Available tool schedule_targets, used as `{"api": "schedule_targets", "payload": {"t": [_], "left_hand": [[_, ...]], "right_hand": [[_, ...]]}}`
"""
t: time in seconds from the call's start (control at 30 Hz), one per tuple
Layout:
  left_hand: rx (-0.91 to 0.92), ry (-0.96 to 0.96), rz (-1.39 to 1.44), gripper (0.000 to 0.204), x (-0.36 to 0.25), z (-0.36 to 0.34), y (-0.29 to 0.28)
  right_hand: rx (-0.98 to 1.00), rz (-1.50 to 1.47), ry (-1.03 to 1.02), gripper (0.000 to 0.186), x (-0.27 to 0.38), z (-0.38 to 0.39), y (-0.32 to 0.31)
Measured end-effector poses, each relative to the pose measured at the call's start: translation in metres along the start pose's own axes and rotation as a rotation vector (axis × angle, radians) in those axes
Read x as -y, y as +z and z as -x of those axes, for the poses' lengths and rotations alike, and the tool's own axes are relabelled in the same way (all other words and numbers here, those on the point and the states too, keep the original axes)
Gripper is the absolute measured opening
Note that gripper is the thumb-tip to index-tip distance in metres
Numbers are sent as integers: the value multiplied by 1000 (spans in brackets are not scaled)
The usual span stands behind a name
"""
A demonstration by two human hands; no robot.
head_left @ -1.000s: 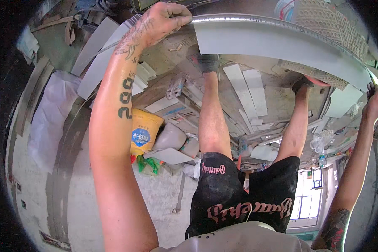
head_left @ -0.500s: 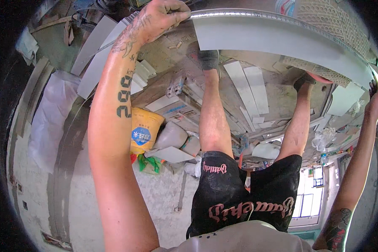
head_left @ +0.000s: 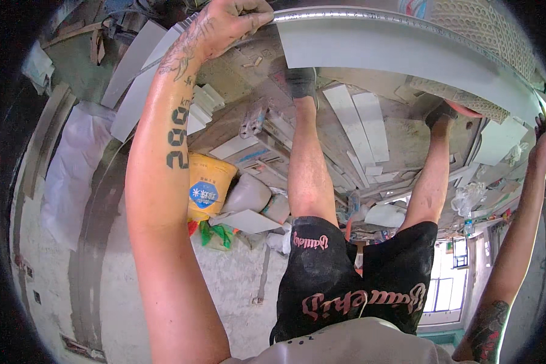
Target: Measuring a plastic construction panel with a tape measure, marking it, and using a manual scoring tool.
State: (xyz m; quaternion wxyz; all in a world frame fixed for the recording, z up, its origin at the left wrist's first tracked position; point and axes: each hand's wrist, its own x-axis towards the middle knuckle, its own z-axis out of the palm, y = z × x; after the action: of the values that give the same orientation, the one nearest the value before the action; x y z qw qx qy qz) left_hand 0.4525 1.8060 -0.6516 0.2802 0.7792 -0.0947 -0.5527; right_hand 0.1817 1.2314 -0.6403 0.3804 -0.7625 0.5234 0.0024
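Observation:
A long white board (head_left: 370, 48) stretches across the top of the view, bending with the lens toward the right. Along its far edge runs the silver blade of a tape measure (head_left: 346, 13), with dark markings. My left hand (head_left: 239, 24) is closed, pinching the tape at the board's left end. Over at the far right, my right hand (head_left: 545, 142) has its fingers bent around the tape at the board's other end; its grip is small and partly lost in glare and the dark rim.
White board strips (head_left: 358, 127) lie on the dusty floor between my feet. A yellow bag (head_left: 209, 185) and a grey sack (head_left: 247, 193) rest by the wall at left. Rolled honeycomb-patterned material (head_left: 485, 27) sits beyond the board. A white wrapped bundle (head_left: 82, 170) is farther left.
The board, the tape and my left hand sit slightly higher in the view. Both hands keep their places at the ends, and nothing is let go.

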Motion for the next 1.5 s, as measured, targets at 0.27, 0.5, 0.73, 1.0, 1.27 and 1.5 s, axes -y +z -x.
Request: {"api": "schedule_targets", "payload": {"t": [0.27, 0.5, 0.73, 1.0, 1.27, 1.5], "left_hand": [[-1, 39, 12, 16, 2, 0, 0], [6, -13, 75, 16, 9, -2, 2], [2, -35, 75, 15, 4, 0, 5], [-22, 47, 36, 15, 11, 1, 7], [5, 7, 101, 13, 6, 5, 10], [-3, 29, 52, 14, 7, 5, 13]], "right_hand": [[-59, -6, 60, 36, 6, 11, 5], [-59, 12, 64, 38, 11, 17, 12], [-32, 17, 49, 39, 5, 11, 5], [-14, 42, 41, 40, 9, 18, 10], [10, 12, 20, 39, -6, 7, -1], [-35, 10, 37, 38, -1, 15, 4]]}}
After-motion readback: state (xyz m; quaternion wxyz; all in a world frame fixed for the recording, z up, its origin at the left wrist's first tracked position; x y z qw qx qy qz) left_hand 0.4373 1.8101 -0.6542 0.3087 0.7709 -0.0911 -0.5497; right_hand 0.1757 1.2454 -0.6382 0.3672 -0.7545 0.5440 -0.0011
